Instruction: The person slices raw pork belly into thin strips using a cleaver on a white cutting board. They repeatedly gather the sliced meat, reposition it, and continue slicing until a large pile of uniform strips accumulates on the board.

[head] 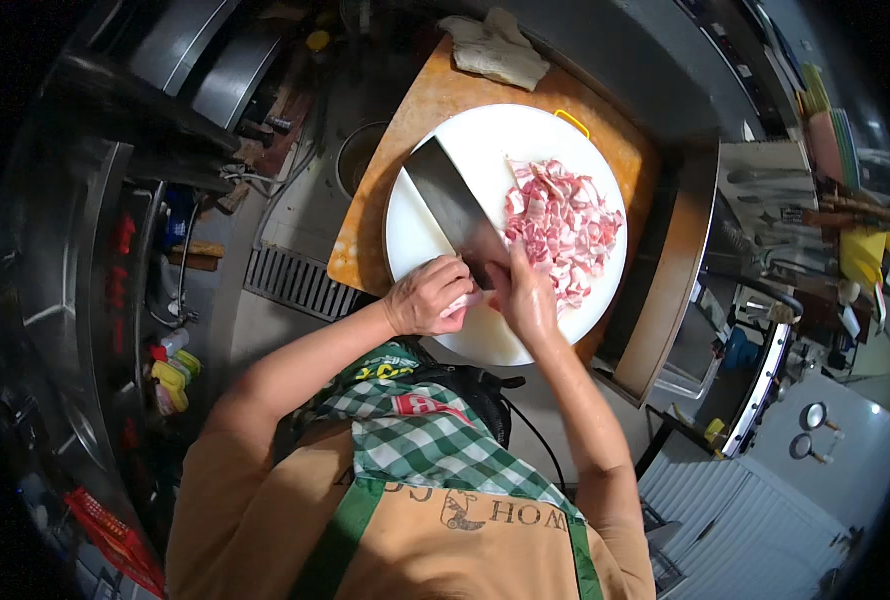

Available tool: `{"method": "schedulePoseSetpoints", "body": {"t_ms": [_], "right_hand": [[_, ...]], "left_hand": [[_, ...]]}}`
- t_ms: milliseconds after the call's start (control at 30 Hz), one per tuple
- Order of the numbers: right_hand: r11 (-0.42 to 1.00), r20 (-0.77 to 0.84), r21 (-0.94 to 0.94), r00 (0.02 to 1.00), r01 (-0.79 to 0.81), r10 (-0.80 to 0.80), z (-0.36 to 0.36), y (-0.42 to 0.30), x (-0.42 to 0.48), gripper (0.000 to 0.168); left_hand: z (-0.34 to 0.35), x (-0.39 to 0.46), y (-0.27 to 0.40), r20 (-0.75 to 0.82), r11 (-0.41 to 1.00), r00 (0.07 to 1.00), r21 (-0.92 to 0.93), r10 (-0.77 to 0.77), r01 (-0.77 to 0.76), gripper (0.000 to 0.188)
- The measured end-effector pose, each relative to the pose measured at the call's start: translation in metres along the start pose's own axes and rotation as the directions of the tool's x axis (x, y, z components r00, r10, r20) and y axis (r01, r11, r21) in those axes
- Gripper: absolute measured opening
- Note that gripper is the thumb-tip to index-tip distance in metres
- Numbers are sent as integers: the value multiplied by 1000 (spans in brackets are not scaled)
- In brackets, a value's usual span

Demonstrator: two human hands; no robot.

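Note:
On a round white cutting board (422,225) lies a pile of sliced raw pink-and-white meat (561,221), on the right side. My right hand (526,292) grips a broad cleaver (452,199) near its lower end; the handle is hidden in the hand. The dark blade slants up and left across the board, beside the meat. My left hand (433,296), at the board's lower left edge, has its fingers curled around a pale pink piece of meat (460,304), close to the cleaver's near end.
The board rests on an orange-brown wooden board (370,255) with a crumpled cloth (493,49) at its far end. A yellow handle loop (572,122) shows at the board's rim. Knives (767,176) hang at the right. A floor drain grate (295,281) lies left, near a metal counter.

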State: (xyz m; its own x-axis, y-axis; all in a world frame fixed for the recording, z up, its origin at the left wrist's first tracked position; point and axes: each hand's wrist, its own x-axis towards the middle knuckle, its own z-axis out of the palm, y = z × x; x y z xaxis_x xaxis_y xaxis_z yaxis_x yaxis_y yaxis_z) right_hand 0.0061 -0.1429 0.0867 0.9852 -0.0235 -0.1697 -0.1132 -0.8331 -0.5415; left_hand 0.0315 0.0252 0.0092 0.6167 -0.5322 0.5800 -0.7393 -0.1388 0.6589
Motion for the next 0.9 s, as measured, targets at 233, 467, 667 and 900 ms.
{"method": "schedulePoseSetpoints", "body": {"t_ms": [233,467,667,900], "right_hand": [[935,121,-354,990,-30,77,-53,-10,-79,19],[965,31,-257,997,-61,71,-8,0,-67,17],[999,-41,28,998,-41,42,4,5,8,17],[946,104,-315,988,-74,112,-56,-9,-99,17]], "left_hand": [[4,-11,0,30,996,999,84,37,-40,34],[6,-13,1,56,999,998,40,-35,33,35],[-2,-5,4,15,999,999,7,-35,35,31],[0,-12,5,-1,997,999,62,-55,54,36]]}}
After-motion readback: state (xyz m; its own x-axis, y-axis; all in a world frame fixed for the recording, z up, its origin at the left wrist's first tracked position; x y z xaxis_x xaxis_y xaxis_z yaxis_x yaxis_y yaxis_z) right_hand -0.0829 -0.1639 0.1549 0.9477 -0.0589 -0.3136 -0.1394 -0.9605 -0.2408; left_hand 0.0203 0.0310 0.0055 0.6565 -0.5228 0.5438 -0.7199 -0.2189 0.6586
